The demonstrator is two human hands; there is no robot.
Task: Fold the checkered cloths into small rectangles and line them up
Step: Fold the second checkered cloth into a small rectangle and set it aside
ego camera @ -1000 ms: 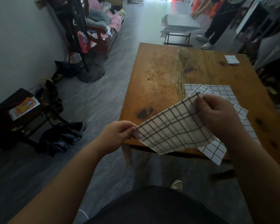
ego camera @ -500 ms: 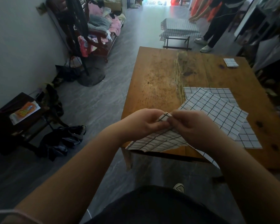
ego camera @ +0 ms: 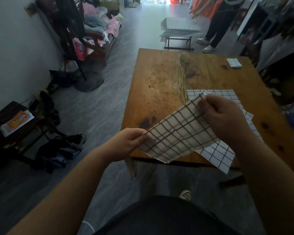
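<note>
Just one view here, worn on the head, tipped forward and steeply down from just off the counter's (ego camera: 159,92) near edge. Wide lens: the left hand (ego camera: 127,145) and right hand (ego camera: 222,119) sit close up, while the far edge and the floor (ego camera: 109,107) lie further off.

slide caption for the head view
Left hand and right hand pinch a white black-checked cloth over a brown wooden table, flat checked cloths beneath.
</note>
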